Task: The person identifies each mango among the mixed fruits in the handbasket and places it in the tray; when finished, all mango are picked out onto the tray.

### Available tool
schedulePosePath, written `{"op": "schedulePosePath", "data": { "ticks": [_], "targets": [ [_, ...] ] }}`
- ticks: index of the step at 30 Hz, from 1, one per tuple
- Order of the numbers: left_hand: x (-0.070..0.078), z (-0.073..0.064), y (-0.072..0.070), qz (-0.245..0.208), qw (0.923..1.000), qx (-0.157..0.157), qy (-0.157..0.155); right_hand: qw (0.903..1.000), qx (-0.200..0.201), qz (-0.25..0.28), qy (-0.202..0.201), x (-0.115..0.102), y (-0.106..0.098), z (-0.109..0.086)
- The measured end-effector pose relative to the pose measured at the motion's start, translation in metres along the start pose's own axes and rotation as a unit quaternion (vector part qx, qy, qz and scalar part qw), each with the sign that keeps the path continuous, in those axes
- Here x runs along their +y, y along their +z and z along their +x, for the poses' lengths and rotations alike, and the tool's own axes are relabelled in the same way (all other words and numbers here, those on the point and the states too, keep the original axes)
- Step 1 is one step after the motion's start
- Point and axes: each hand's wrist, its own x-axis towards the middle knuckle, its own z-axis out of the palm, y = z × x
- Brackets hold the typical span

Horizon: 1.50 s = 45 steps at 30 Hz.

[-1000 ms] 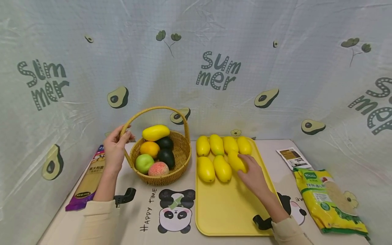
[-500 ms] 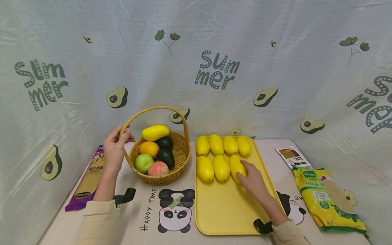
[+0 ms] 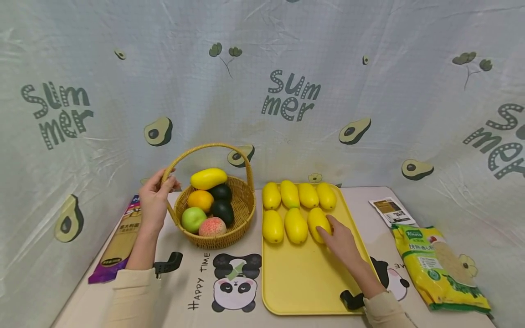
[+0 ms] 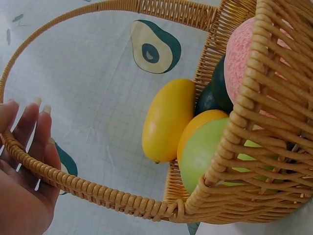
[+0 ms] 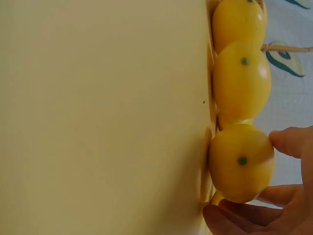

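My left hand (image 3: 153, 198) grips the side of the arched handle (image 4: 98, 195) of a wicker basket (image 3: 238, 234). Inside the basket lie a yellow mango (image 4: 168, 122), an orange fruit (image 3: 200, 200), a green apple (image 3: 193, 219), a peach (image 3: 212, 226) and dark green avocados (image 3: 222, 212). On a yellow tray (image 3: 303, 282), mangoes stand in two rows. My right hand (image 3: 342, 239) holds the right-hand mango (image 5: 242, 166) of the front row, thumb on one side and fingers on the other. That mango sits low on the tray, beside another mango (image 3: 296, 226).
A pasta packet (image 3: 119, 241) lies left of the basket. Right of the tray are a yellow-green Knorr bag (image 3: 436, 264) and a small brown-white packet (image 3: 393, 211). A printed curtain (image 3: 287, 146) stands behind, and panda prints (image 3: 234, 287) mark the tabletop.
The right hand has brought its mango toward me and down, from overlapping the back row to the right end of the front row. The left hand and basket stay put.
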Motion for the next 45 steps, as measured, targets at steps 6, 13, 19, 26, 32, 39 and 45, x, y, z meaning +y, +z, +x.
{"op": "schedulePosePath", "data": {
  "ticks": [6, 13, 19, 26, 32, 39, 45],
  "targets": [
    [-0.002, 0.000, 0.000, 0.000, 1.0000, 0.002, 0.003, 0.9999, 0.008, -0.013, -0.003, 0.001, -0.003, 0.000],
    [-0.002, 0.000, -0.002, 0.006, 1.0000, 0.003, -0.001, 0.9996, 0.010, -0.018, -0.019, -0.004, -0.009, 0.003],
    [-0.003, 0.000, -0.003, 0.007, 1.0000, 0.004, -0.002, 0.9979, 0.013, -0.035, -0.053, -0.017, -0.009, 0.009],
    [-0.005, 0.000, -0.004, 0.011, 0.9999, -0.001, -0.003, 0.9955, 0.011, -0.025, -0.090, -0.031, -0.001, 0.014],
    [-0.001, 0.000, -0.002, 0.026, 0.9996, -0.007, 0.009, 0.9911, 0.002, 0.015, -0.132, -0.043, 0.010, 0.018],
    [0.001, -0.001, -0.002, 0.029, 0.9995, -0.005, 0.012, 0.9867, -0.026, 0.040, -0.155, -0.065, 0.026, 0.022],
    [0.000, -0.001, -0.003, 0.028, 0.9994, -0.012, 0.015, 0.9854, -0.022, 0.043, -0.163, -0.088, 0.041, 0.028]
  ]
}}
